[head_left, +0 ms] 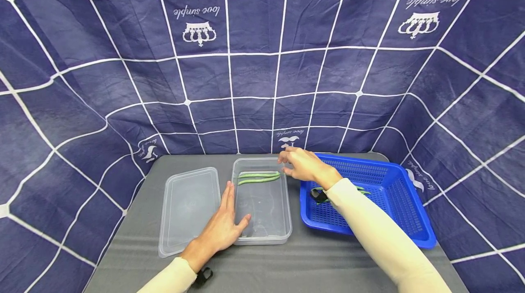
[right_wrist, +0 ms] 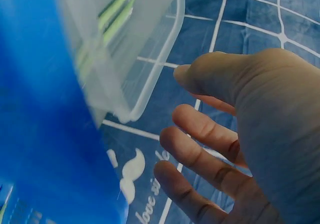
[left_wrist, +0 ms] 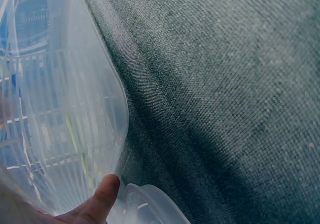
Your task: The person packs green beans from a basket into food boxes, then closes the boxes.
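Note:
Two long green beans lie side by side near the far end of a clear plastic container. Along the container's left wall rests my left hand, fingers straight and thumb over the rim. Over the far right corner hovers my right hand; in the right wrist view its loosely bent fingers hold nothing. To the right, more green beans lie in a blue plastic basket, partly hidden by my right forearm.
A clear flat lid lies left of the container on the grey cloth-covered table. A blue curtain with white grid lines hangs behind and at both sides.

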The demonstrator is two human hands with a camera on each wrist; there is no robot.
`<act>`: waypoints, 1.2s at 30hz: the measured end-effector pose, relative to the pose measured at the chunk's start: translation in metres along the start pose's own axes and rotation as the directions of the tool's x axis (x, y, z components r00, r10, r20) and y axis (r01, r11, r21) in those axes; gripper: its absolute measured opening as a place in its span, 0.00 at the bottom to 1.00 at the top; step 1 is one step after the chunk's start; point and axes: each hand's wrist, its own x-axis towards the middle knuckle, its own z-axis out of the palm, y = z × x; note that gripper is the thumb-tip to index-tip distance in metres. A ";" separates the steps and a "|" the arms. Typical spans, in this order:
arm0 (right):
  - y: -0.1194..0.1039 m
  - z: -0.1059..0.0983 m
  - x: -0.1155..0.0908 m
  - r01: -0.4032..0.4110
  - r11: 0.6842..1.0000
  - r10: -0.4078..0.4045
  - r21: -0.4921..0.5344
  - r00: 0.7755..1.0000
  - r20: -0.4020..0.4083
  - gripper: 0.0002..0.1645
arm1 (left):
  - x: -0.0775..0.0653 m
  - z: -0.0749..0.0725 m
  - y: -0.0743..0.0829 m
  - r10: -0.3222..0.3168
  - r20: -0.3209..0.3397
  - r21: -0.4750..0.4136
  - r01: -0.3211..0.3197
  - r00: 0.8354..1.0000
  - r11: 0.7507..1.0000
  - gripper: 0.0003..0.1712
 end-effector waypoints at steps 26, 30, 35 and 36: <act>0.063 -0.007 -0.074 -0.049 0.999 0.050 0.014 0.997 -0.064 0.15 | 0.001 0.001 0.000 -0.005 -0.012 0.006 0.006 1.000 1.000 0.65; 0.071 -0.003 -0.082 -0.060 0.998 0.061 0.021 0.996 -0.058 0.15 | 0.001 0.001 -0.001 -0.007 -0.012 0.010 0.007 1.000 1.000 0.65; 0.082 0.003 -0.093 -0.067 0.997 0.068 0.028 0.997 -0.034 0.14 | 0.002 0.000 0.000 -0.008 -0.009 0.002 0.008 1.000 1.000 0.65; 0.084 0.003 -0.096 -0.072 0.997 0.073 0.031 0.997 -0.029 0.14 | 0.002 0.000 0.000 -0.008 -0.009 -0.002 0.008 1.000 1.000 0.65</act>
